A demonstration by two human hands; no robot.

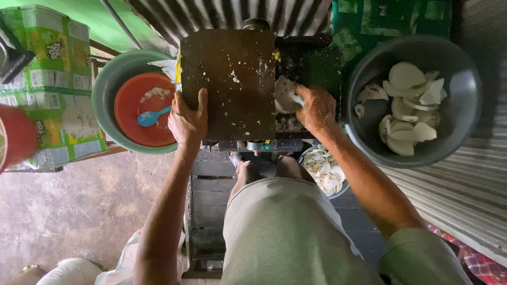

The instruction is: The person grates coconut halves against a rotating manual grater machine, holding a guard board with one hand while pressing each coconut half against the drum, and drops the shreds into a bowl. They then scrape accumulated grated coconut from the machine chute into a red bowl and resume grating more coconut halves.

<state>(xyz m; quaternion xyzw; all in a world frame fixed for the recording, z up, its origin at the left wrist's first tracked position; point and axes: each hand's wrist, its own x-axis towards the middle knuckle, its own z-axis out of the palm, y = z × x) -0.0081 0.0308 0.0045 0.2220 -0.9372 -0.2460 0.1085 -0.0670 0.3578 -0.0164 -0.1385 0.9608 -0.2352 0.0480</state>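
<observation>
My left hand [188,120] rests flat on the left edge of a dark metal machine cover [232,79] speckled with white flakes. My right hand [316,108] presses a white coconut piece [285,95] into the dark opening [311,66] on the machine's right side. A large grey basin [459,111] at the right holds several white coconut pieces [409,105]. Below the machine, beside my knee, a small bowl [323,171] holds several white shavings.
At the left a green basin [108,84] holds an orange bowl [138,113] with a blue spoon [150,116]. Green cartons [50,79] and a red container [16,137] stand further left. Corrugated metal sheet [465,195] lies at the right; wooden planks [208,206] run under my legs.
</observation>
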